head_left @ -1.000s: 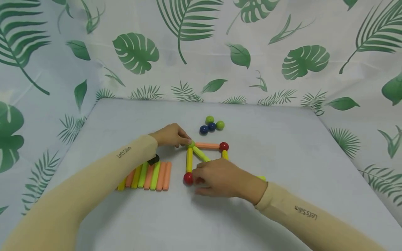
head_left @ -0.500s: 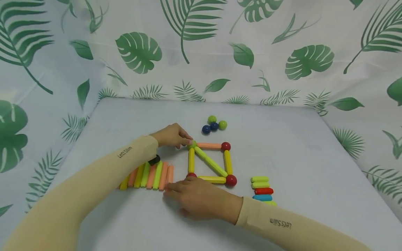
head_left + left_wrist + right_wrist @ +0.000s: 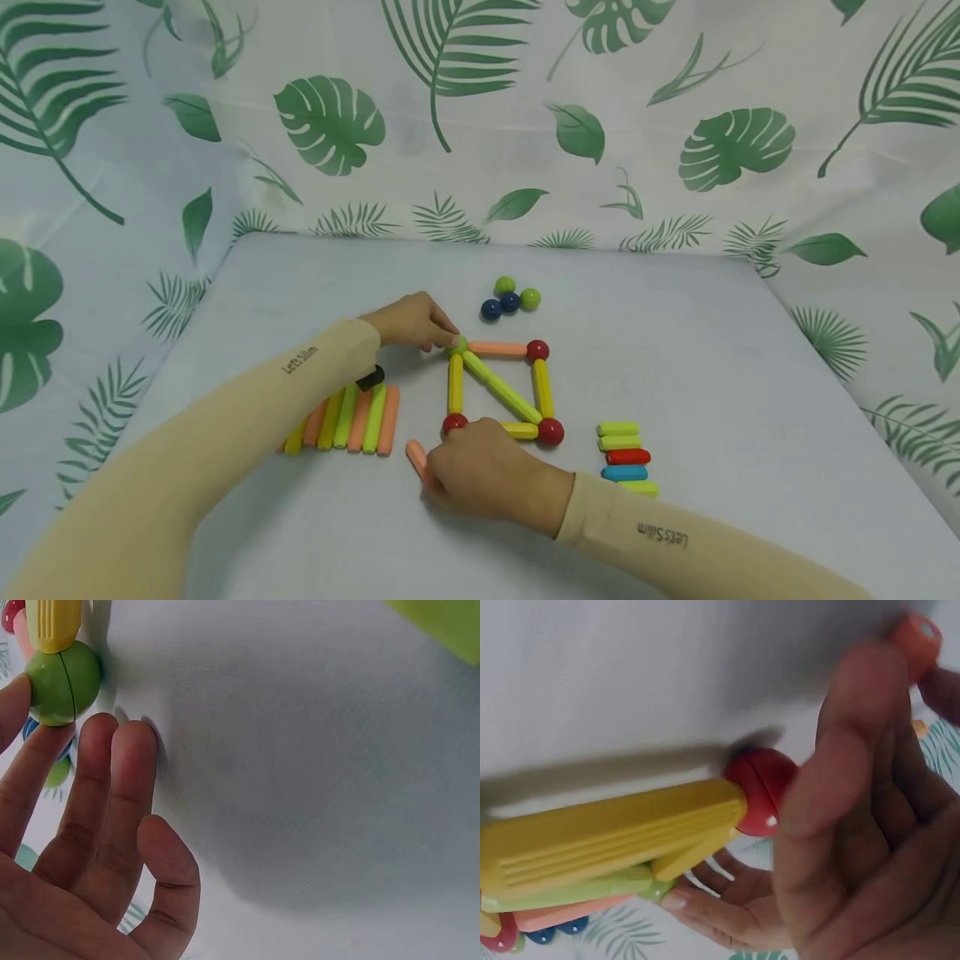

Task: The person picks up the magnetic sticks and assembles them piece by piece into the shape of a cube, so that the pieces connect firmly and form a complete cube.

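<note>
In the head view, my left hand (image 3: 411, 321) pinches a green ball (image 3: 66, 684) between thumb and index finger. That ball is the far-left corner of a flat square of magnetic sticks and balls. Red balls (image 3: 551, 432) form the other corners. Yellow sticks (image 3: 543, 387) make three sides and an orange stick (image 3: 497, 349) the far one; a lime-green diagonal (image 3: 510, 397) crosses it. My right hand (image 3: 498, 475), over the near-left corner, holds a loose orange stick (image 3: 416, 455) between thumb and fingers. Its far end is hidden by the hand in the head view.
A row of orange, yellow and lime sticks (image 3: 372, 421) lies left of the square, partly under my left forearm. Several short sticks (image 3: 626, 457) are stacked in a column at the right. Green and blue balls (image 3: 510, 302) sit together behind the square.
My right hand left the square's near-right area, reached the stick row and took its rightmost orange stick, now drawn rightward and tilted. The left hand stays on the green ball.
</note>
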A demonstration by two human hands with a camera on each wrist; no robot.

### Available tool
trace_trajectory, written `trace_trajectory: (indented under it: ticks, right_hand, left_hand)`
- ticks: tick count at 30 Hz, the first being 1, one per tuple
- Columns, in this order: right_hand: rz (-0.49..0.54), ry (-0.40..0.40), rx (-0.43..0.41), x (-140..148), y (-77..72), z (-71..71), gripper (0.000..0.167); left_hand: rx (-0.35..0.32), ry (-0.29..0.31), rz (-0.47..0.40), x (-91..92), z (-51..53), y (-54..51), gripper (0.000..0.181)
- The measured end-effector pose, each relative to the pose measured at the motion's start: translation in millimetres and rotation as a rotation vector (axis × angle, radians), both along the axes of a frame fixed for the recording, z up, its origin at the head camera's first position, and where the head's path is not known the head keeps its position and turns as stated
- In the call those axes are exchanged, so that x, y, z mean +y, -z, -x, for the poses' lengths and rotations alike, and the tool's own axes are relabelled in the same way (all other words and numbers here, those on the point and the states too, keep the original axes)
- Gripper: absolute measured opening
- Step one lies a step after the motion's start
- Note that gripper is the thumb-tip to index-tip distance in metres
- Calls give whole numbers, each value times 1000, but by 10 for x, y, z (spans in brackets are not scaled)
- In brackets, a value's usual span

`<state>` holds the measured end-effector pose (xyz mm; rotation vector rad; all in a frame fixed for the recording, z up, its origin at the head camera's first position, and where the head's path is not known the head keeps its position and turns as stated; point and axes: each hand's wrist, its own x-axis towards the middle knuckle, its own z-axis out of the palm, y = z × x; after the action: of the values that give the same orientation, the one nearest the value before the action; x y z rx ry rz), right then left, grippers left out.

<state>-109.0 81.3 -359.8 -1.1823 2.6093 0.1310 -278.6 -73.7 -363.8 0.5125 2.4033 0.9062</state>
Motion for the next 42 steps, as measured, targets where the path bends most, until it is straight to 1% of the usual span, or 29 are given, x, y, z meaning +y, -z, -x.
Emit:
trace_trajectory:
  ticks: [2,5,8,9,11,13,14,16,19,20,22,24,26,27,29,31,33,35,38,40,42]
  right_hand:
    - [-18,43,-32,18,-25,-12,25]
    - [-41,72,-56,46,-54,-30,28]
    - [-85,91,-99,67,-71,-44,27]
    - [-94,94,-122,75,-76,-44,25]
    - [-72,96,-187,106,-86,-29,25]
    - [3,97,-250,148,-107,16,24]
    - [59,91,-266,175,-123,51,23]
    - [201,92,-288,233,-174,145,20]
    - [402,122,-241,322,-271,301,12]
    - [458,135,-210,350,-302,349,10]
    - [552,190,-194,402,-346,430,8]
    - [612,231,-188,446,-368,490,8]
    - [642,260,-195,471,-368,528,6]
    - [650,274,-214,482,-361,539,7]
    - [645,273,-215,494,-321,553,4]
    - [628,276,-232,501,-278,553,6]
    - [612,278,-246,507,-233,550,6]
    - [605,275,-252,516,-198,546,3]
    - [610,257,-261,532,-173,554,5]
    - [604,231,-278,556,-187,576,4]
    - [583,211,-315,605,-240,623,5]
  left_hand:
    - [3,0,2,-3,-7,-2,31]
    - [9,-10,-1,-14,-18,13,31]
    - [14,-20,-6,-22,-34,42,32]
    - [18,-23,-9,-23,-39,54,32]
    - [28,-24,-15,-22,-55,72,35]
    - [48,-18,-21,-25,-74,82,39]
    - [58,-17,-30,-29,-84,85,41]
    - [76,-14,-58,-41,-105,82,42]
    - [110,3,-117,-64,-135,51,37]
    - [119,12,-137,-74,-142,39,33]
    - [119,46,-174,-92,-155,12,26]
    - [94,96,-194,-104,-169,-8,19]
    - [30,166,-208,-114,-201,-36,17]
    - [-10,207,-210,-116,-221,-48,17]
    - [-90,286,-203,-114,-270,-66,19]
    - [-162,354,-194,-110,-329,-83,21]
    - [-208,403,-190,-103,-379,-82,22]
    - [-235,427,-198,-94,-424,-77,23]
    - [-247,431,-226,-73,-471,-47,23]
    - [-248,427,-245,-55,-493,-33,22]
    - [-244,430,-261,-38,-506,-21,20]
